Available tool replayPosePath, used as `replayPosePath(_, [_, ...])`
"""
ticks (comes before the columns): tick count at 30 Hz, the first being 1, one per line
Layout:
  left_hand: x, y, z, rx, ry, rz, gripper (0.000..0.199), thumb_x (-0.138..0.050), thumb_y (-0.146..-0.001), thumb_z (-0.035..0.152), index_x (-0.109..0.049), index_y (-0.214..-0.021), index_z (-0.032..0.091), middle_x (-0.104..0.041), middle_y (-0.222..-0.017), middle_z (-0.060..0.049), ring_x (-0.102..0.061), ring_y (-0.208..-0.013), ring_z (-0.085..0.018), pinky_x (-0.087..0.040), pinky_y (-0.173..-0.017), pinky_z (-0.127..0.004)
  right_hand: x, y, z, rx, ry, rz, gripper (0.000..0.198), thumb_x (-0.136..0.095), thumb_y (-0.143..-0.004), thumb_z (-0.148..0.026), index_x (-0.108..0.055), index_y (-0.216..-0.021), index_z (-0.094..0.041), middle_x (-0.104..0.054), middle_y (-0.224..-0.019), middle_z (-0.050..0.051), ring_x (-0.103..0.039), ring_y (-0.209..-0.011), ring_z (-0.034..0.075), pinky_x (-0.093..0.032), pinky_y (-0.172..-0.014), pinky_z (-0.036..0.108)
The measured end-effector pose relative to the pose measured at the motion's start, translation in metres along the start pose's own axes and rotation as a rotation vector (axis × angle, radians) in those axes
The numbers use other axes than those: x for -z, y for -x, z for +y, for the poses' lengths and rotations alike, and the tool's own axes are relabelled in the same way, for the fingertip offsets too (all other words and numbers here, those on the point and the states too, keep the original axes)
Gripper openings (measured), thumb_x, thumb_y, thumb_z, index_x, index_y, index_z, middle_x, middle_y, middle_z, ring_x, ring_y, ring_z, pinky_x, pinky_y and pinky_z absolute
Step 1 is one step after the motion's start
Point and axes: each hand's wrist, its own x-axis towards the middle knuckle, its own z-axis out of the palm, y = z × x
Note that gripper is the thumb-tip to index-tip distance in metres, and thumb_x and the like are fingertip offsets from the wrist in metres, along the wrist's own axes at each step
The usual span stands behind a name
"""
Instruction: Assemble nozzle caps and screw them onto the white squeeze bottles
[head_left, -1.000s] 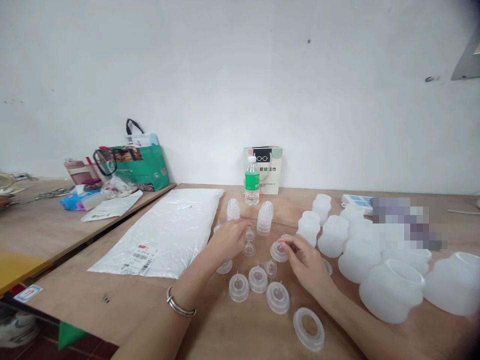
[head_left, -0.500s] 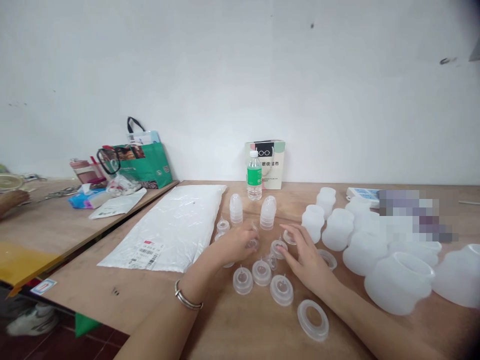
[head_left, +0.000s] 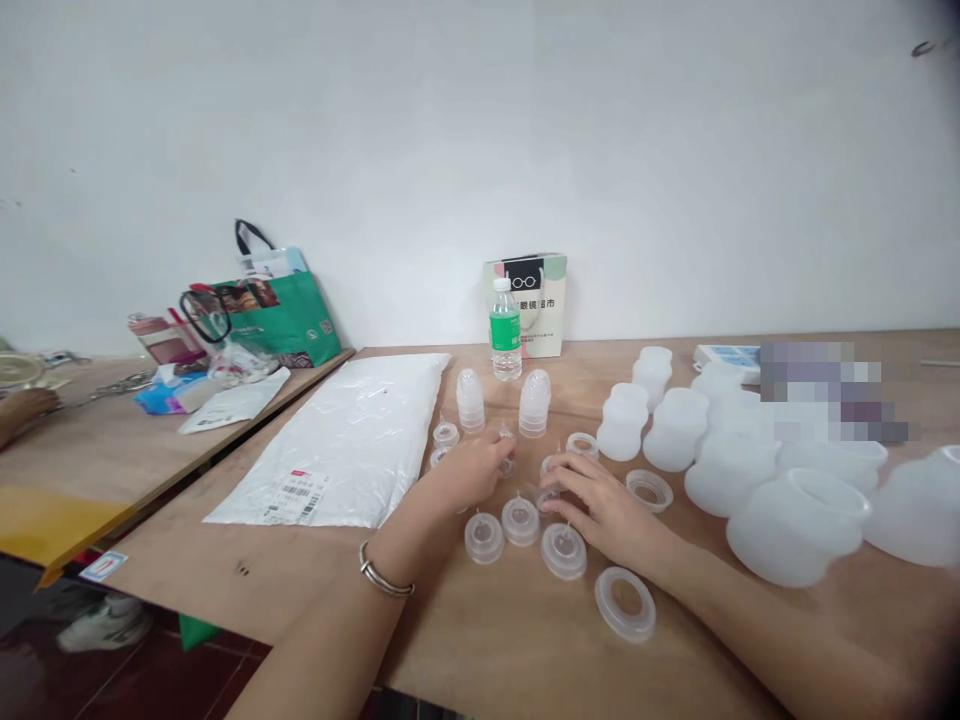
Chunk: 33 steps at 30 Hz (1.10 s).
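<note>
My left hand point(head_left: 480, 468) is closed on a small clear bottle nipple point(head_left: 508, 467), mostly hidden by the fingers. My right hand point(head_left: 596, 497) reaches in from the right, its thumb and fingertips pinching another clear nipple point(head_left: 548, 499). Just in front of the hands, nipples seated in collar rings stand tip up, among them a left one point(head_left: 484, 538), a middle one point(head_left: 520, 521) and a right one point(head_left: 564, 551). Beside my left wrist is a further nipple in its collar point(head_left: 445, 435). Loose clear rings, such as the near ring point(head_left: 606, 614) and the right ring point(head_left: 660, 492), lie flat.
Two clear domed caps point(head_left: 470, 402) stand behind my hands, before a water bottle point(head_left: 506, 335) and a paper bag point(head_left: 553, 310). Several frosted bottles point(head_left: 675, 432) fill the right side. A white parcel bag point(head_left: 352, 430) lies left. A co-worker's hand point(head_left: 26, 410) shows far left.
My right fingers have moved from the upper collared nipple toward me and closed on the loose nipple beside it. The left hand stays at about the same spot. The camera view has tilted slightly.
</note>
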Motion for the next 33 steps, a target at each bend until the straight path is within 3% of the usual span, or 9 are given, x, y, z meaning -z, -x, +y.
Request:
replayPosePath(4, [0.006,0.001,0.002,0.023,-0.054,0.023,0.022,-0.044,-0.082,0.015,-0.047,-0.103,0.019,-0.058,-0.101,-0.007,-0.059,-0.089,-0.021,-0.045,-0.074,-0.032,0.000,0.000,0.001,-0.074,-0.077,0.099,0.009,-0.044,-0.087,-0.015,-0.051,-0.084,-0.021,-0.056,-0.087,0.002,-0.054,-0.080,0.016,-0.043,-0.073,0.031])
replayPosePath(8, [0.008,0.002,0.003,0.028,-0.040,0.031,0.020,-0.045,-0.083,0.018,-0.050,-0.102,0.019,-0.059,-0.100,-0.007,-0.059,-0.092,-0.021,-0.045,-0.077,-0.032,0.001,0.002,0.004,-0.113,-0.096,0.166,0.013,-0.040,-0.087,-0.014,-0.050,-0.091,-0.021,-0.058,-0.084,0.001,-0.055,-0.074,0.015,-0.043,-0.068,0.029])
replayPosePath(13, [0.006,0.003,0.004,-0.018,0.002,-0.005,0.011,-0.047,-0.081,0.019,-0.054,-0.090,0.017,-0.059,-0.097,-0.007,-0.060,-0.083,-0.019,-0.046,-0.073,-0.030,0.000,0.006,-0.002,0.000,0.003,-0.012,0.033,-0.039,-0.079,-0.004,-0.053,-0.101,-0.024,-0.055,-0.103,0.003,-0.056,-0.082,0.014,-0.044,-0.070,0.027])
replayPosePath(15, [0.006,0.003,0.004,-0.025,0.014,-0.008,0.011,-0.048,-0.080,0.019,-0.054,-0.089,0.017,-0.058,-0.097,-0.007,-0.060,-0.082,-0.018,-0.046,-0.072,-0.030,0.005,0.005,-0.007,-0.011,0.057,-0.001,0.037,-0.041,-0.076,-0.004,-0.052,-0.106,-0.023,-0.054,-0.106,0.003,-0.056,-0.084,0.014,-0.045,-0.071,0.027])
replayPosePath(19, [0.008,0.003,0.005,-0.004,0.006,0.030,0.013,-0.047,-0.081,0.020,-0.054,-0.091,0.018,-0.058,-0.097,-0.007,-0.060,-0.082,-0.019,-0.046,-0.072,-0.031,0.027,0.000,-0.010,-0.143,0.269,0.107,0.019,-0.039,-0.084,-0.013,-0.054,-0.095,-0.017,-0.056,-0.096,0.007,-0.056,-0.087,0.018,-0.044,-0.079,0.031])
replayPosePath(22, [0.010,0.003,0.007,0.018,-0.016,0.078,0.016,-0.044,-0.083,0.022,-0.053,-0.095,0.018,-0.059,-0.093,-0.007,-0.060,-0.079,-0.020,-0.045,-0.067,-0.030,0.044,0.005,-0.010,-0.290,0.619,0.028,0.017,-0.038,-0.085,-0.018,-0.055,-0.087,-0.013,-0.056,-0.089,0.012,-0.057,-0.080,0.024,-0.045,-0.071,0.037])
replayPosePath(25, [0.010,0.003,0.011,0.008,-0.020,0.159,0.022,-0.044,-0.082,0.022,-0.052,-0.102,0.018,-0.061,-0.094,-0.007,-0.060,-0.081,-0.020,-0.045,-0.069,-0.031,0.050,0.015,-0.010,-0.397,0.854,-0.131,0.018,-0.043,-0.083,-0.021,-0.055,-0.092,-0.011,-0.057,-0.089,0.016,-0.058,-0.080,0.031,-0.044,-0.060,0.039])
replayPosePath(30, [0.011,0.000,0.014,0.014,0.004,0.349,0.040,-0.049,-0.078,0.016,-0.051,-0.118,0.024,-0.059,-0.100,-0.007,-0.056,-0.092,-0.023,-0.042,-0.082,-0.040,0.046,0.021,-0.011,-0.530,0.805,-0.345,0.029,-0.050,-0.076,-0.012,-0.052,-0.105,-0.012,-0.059,-0.098,0.016,-0.063,-0.080,0.031,-0.041,-0.052,0.032])
replayPosePath(33, [0.012,-0.002,0.013,-0.013,0.136,0.439,0.031,-0.052,-0.077,0.015,-0.057,-0.106,0.022,-0.059,-0.100,-0.006,-0.055,-0.093,-0.021,-0.042,-0.084,-0.038,0.050,0.015,-0.013,-0.532,0.660,-0.267,0.028,-0.047,-0.080,-0.017,-0.048,-0.108,-0.013,-0.060,-0.096,0.013,-0.064,-0.076,0.027,-0.039,-0.051,0.030])
